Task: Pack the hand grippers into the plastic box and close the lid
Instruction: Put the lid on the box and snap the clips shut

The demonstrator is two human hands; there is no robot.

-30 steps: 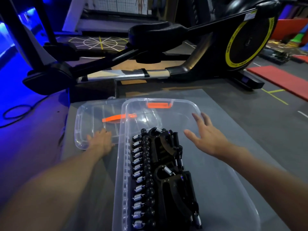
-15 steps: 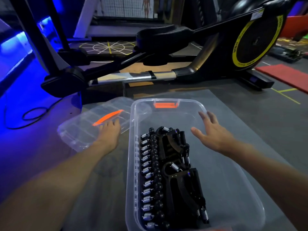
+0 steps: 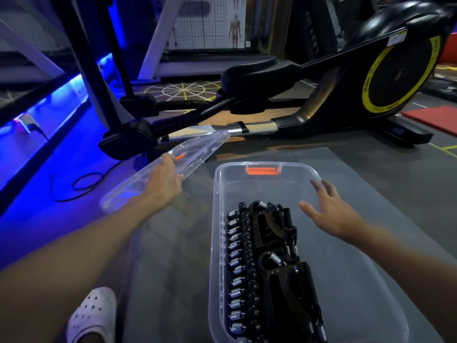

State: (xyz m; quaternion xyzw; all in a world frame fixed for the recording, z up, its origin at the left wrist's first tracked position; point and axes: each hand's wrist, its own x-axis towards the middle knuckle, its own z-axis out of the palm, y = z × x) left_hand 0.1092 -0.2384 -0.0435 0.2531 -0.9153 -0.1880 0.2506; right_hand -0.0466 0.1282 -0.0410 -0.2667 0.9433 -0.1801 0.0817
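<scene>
A grey floor mat covers the near ground, and beyond it stands a black elliptical trainer with a yellow-ringed flywheel at the far right. Blue light glows along the left, where a black cable loops on the floor. A red mat lies at the right and an anatomy poster hangs on the far wall
</scene>
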